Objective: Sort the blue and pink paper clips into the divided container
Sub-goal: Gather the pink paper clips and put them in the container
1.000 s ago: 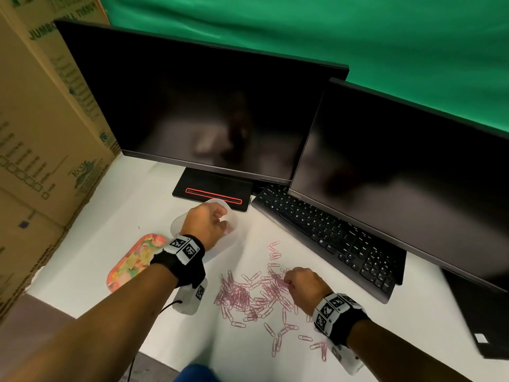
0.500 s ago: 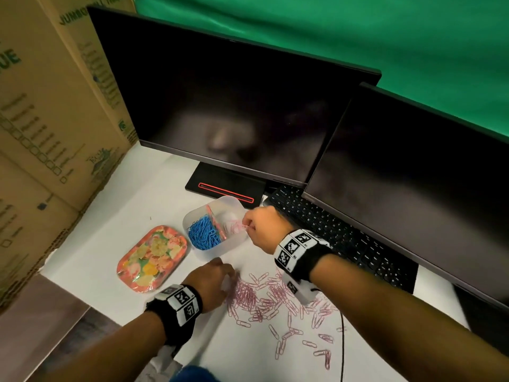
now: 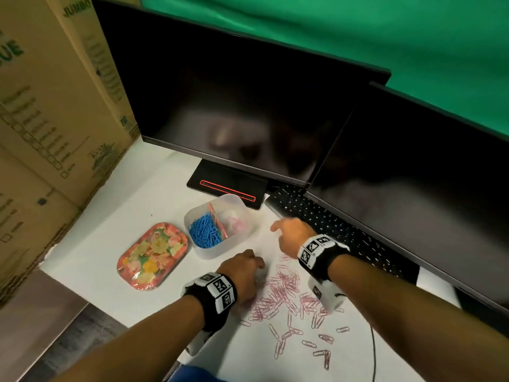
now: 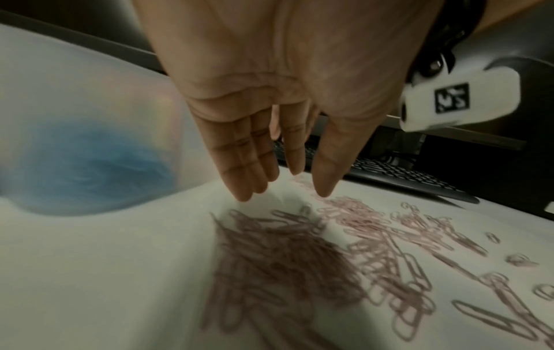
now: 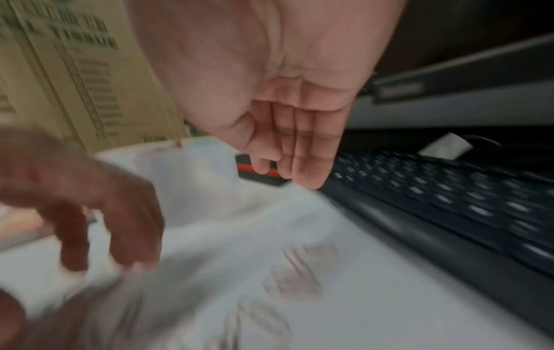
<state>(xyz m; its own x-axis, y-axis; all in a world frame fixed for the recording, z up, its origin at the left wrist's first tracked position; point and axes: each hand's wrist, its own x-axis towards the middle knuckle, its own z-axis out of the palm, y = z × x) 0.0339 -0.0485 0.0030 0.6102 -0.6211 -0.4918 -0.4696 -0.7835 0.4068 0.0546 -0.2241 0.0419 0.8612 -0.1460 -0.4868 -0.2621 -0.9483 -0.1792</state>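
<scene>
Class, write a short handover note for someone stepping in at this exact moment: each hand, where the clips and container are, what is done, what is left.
Left hand: open, empty, fingers just above the near edge of the pink clips.
Right hand: open, empty, between container and keyboard.
Done: blue clips fill the left compartment; a few pink ones lie in the right compartment.
Left: most pink clips lie scattered on the table. No blue ones show among them.

The left hand (image 4: 270, 99) hangs with straight fingers (image 4: 239, 165) just above the pink clips (image 4: 284, 260) on the table (image 4: 105, 272), beside the container (image 4: 90, 106) with blurred blue clips (image 4: 99, 165).
</scene>
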